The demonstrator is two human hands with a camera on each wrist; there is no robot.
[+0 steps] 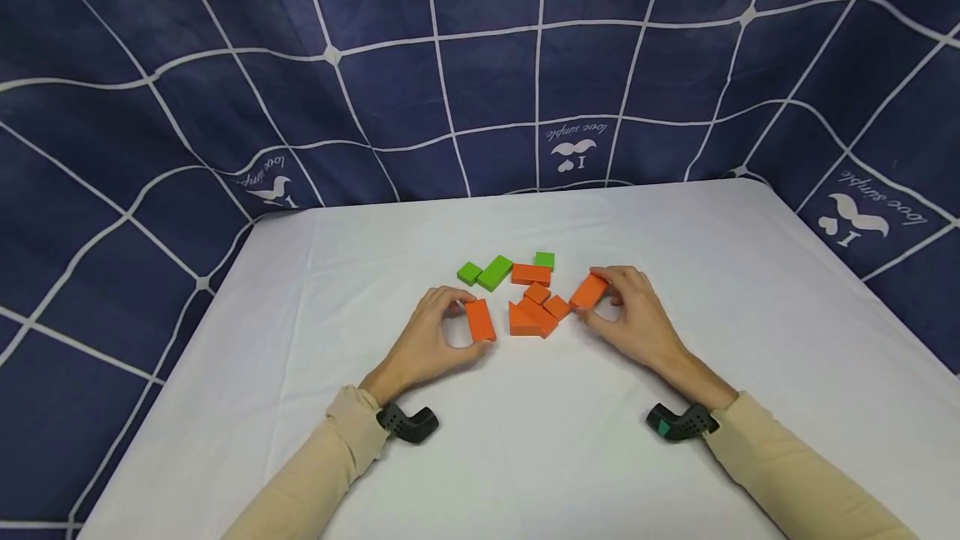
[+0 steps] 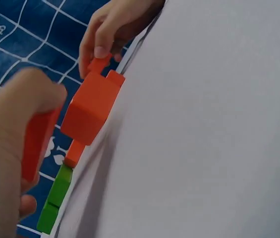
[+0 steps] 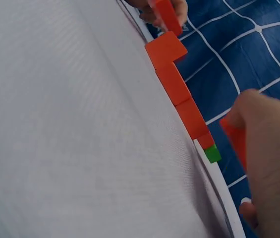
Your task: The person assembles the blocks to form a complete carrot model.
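Observation:
In the head view my left hand pinches an orange rectangular block between thumb and fingertips, left of the pile. Opposite it, my right hand grips another orange rectangular block by its ends, held tilted at the pile's right side. Between the hands lie an orange wedge-shaped block and small orange blocks. The left wrist view shows the left hand's block partly covered by the hand. In the right wrist view, the hand hides much of its block.
Behind the pile lie an orange rectangular block, a long green block and two small green blocks. A white cloth covers the table. Dark blue gridded fabric hangs around its back and sides.

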